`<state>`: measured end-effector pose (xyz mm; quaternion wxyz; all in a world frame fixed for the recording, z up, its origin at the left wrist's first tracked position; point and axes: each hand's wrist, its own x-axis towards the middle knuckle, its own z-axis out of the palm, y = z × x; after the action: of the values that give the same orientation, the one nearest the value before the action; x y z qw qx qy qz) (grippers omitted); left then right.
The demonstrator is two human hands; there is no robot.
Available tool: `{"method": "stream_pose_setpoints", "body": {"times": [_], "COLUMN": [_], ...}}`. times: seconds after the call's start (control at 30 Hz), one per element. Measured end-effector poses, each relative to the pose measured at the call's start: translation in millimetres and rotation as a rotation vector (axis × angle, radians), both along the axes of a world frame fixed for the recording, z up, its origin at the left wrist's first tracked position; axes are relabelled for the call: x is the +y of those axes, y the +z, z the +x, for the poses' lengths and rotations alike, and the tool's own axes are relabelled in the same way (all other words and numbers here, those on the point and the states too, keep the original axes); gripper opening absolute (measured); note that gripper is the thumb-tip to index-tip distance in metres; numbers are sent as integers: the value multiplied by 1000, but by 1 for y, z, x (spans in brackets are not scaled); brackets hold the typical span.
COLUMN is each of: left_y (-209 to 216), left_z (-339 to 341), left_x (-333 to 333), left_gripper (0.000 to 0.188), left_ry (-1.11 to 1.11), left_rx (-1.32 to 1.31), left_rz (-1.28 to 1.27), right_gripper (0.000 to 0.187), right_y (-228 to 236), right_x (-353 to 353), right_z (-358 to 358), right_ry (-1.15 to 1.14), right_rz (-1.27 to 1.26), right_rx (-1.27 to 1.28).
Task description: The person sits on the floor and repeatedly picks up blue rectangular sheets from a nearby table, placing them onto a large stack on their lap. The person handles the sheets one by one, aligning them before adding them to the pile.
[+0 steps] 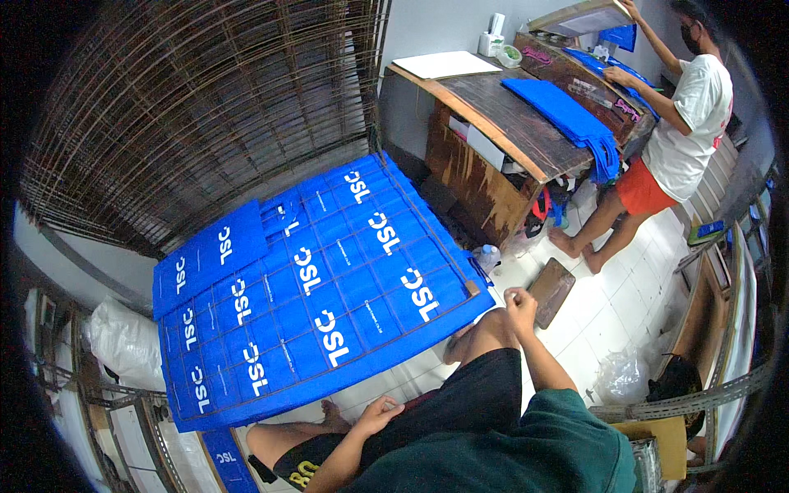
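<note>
My left hand [379,415] rests on my left thigh, its fingers loosely stretched and nothing in them. Over my right knee, my right hand [520,311] is closed with curled fingers; whatever it may hold is hidden. In front of me, blue fabric bags [283,329] with white print lie side by side on a wire drying rack [378,322], whose thin bars show as a grid. Another blue piece [215,255] overlaps them at the left. Both hands are apart from the rack, the right one nearest to its right corner.
Many raised wire racks [205,107] stand behind the bags. A co-worker [686,107] at a dark wooden table [493,107] holds up a framed screen [580,18]. Stacked blue bags [563,112] lie there. A brown block [552,293] and a plastic bottle [488,258] are on the tiled floor.
</note>
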<state>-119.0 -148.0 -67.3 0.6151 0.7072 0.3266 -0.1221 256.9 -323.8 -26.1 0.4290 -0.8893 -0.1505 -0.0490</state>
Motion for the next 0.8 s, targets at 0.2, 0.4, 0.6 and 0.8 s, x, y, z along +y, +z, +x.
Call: {"method": "stream_pose_setpoints", "body": {"times": [0.2, 0.4, 0.6, 0.8], "left_y": [-12, -9, -18, 26], "left_z": [-6, -9, -13, -7], "left_x": [-6, -12, -16, -23], "left_gripper": [34, 29, 25, 22], "left_ry": [26, 56, 152, 181], "left_rx": [-50, -60, -127, -9], "left_rz": [51, 61, -34, 86], "right_gripper": [12, 52, 74, 45], "right_y": [116, 204, 223, 228], "right_x": [9, 1, 18, 30], "right_z": [89, 246, 350, 360], "right_ry": [-75, 15, -137, -585], "right_rz": [518, 1285, 1461, 20], "right_rx": [-416, 304, 422, -371]}}
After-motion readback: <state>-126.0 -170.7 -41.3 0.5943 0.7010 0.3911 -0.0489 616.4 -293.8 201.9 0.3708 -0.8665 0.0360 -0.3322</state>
